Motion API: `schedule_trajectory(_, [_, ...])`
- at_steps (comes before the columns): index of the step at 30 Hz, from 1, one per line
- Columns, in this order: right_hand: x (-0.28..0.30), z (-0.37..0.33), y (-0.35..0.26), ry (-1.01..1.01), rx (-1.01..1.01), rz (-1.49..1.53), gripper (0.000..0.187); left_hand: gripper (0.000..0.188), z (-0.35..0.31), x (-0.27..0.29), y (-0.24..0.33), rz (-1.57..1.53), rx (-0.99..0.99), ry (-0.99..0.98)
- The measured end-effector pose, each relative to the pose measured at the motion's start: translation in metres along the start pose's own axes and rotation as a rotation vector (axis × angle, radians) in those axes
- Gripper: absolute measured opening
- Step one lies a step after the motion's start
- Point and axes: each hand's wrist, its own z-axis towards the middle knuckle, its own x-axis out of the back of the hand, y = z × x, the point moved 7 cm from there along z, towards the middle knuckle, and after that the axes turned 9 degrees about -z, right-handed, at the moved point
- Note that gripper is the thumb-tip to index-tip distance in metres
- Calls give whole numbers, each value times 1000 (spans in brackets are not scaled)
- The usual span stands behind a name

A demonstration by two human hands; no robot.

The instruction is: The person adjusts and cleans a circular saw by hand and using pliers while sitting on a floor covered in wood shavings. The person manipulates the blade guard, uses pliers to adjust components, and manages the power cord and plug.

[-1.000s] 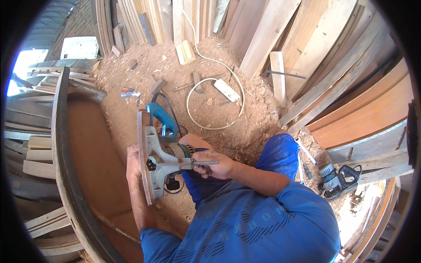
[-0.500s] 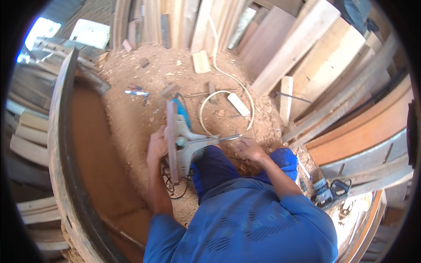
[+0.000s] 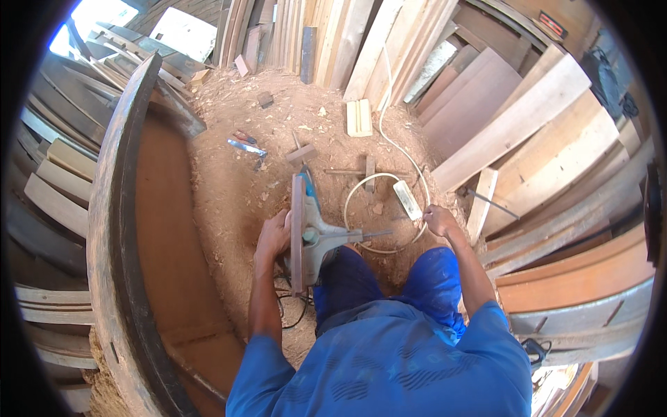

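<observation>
My left hand (image 3: 274,235) grips the left side of a teal and grey power tool (image 3: 321,240), its fingers partly hidden behind the tool. A long, narrow wooden strip (image 3: 297,236) runs along that side of the tool. From the other side a thin metal rod (image 3: 379,233) sticks out over my lap. My right hand (image 3: 442,222) is closed beside a white socket block (image 3: 408,200) and the loop of its white cable (image 3: 350,201). What its fingers hold, if anything, is too small to make out.
A large curved wooden piece with a dark edge (image 3: 111,229) stands at my left. Boards (image 3: 514,125) lean along the back and right. On the shavings-covered ground lie a blue-handled tool (image 3: 246,147), a wooden block (image 3: 301,154) and a pale slatted piece (image 3: 359,118).
My right hand has moved away from the rod's tip, out to the right by the socket block and cable. My left hand still holds the power tool. The whole view has shifted.
</observation>
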Motion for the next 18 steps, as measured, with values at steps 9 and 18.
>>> schedule_trajectory(9, [-59, 169, 41, -113, -102, -84, 48, 37, -4, -13, 6, -412, 335, -47])
schedule_trajectory(18, [-82, 222, 56, -161, -126, -233, 33, 41, 59, -41, -14, -255, 217, -125])
